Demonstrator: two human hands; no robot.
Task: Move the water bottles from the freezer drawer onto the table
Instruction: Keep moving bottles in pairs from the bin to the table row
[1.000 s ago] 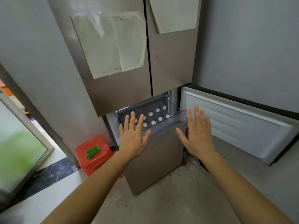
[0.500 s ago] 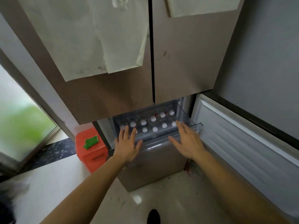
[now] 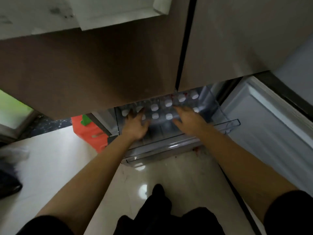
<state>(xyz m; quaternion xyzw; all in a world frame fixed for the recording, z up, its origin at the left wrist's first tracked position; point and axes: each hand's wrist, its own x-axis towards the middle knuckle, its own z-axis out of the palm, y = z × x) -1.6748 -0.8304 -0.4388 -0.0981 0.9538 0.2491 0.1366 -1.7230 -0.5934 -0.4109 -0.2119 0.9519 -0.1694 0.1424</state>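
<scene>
A: Delta vs half a second back: both hands went from the drawer's front edge to inside it, over the bottles. Camera dropped closer too, fridge doors fill the top of frame.

B: Finger state?

A: Left hand [image 3: 135,127], centre frame: fingers [image 3: 131,115] spread, slightly curled, tips among the caps at the left end of the rows. Thumb out to the right. Not wrapped round anything. Contact with a cap likely, but blur, cannot confirm.

B: Right?

A: Right hand [image 3: 187,122], just right of centre: fingers [image 3: 179,110] loosely apart, palm down, over the middle caps. Nothing held. One cap shows past its right edge.

B: Bottles?

A: Water bottles [image 3: 168,103] all in the freezer drawer [image 3: 233,122], centre of frame below the upper doors. Upright, long axis vertical, white caps toward the camera. Two rough rows running lower left to upper right. Bodies mostly unreadable through the clear plastic.

B: Around that?

A: Drawer pulled out, clear front lip towards the person. Open freezer door [image 3: 271,124] at right. Orange box [image 3: 89,133] on the floor, left of the drawer.
</scene>
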